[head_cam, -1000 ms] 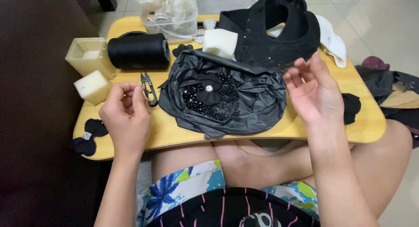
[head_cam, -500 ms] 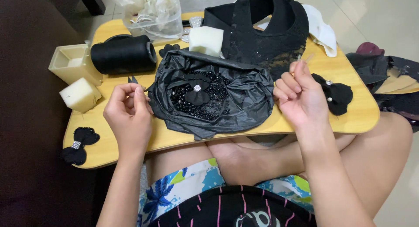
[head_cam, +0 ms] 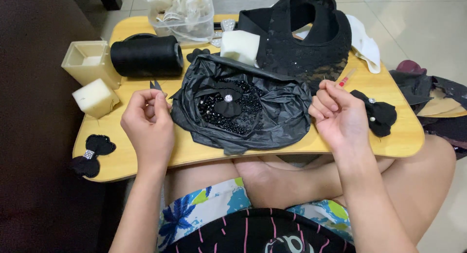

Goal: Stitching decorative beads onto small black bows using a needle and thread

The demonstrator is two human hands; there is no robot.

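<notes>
Both hands hover over the tabletop (head_cam: pixel 146 158), left hand (head_cam: pixel 148 126) and right hand (head_cam: pixel 340 119) with fingers pinched, contents indiscernible, flanking the black bag (head_cam: pixel 272 112) holding beads (head_cam: pixel 243 112) within reach.

Bare counter (head_cam: pixel 204 153) strip along the near edge is open; black plastic bag (head_cam: pixel 243 107) hogs the middle, thread spool (head_cam: pixel 144 55) and foam blocks (head_cam: pixel 95 97) probably crowd the left.

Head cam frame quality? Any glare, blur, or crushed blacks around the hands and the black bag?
Head view: even indoor light, sharp, no motion blur on the left hand or right hand. Soft sheen on the crumpled black plastic bag and faint glare on the pale tiled floor. Black lace collar piece and large black thread spool lose detail. Dark left side underexposed. Mild wide-angle stretch at edges.
</notes>
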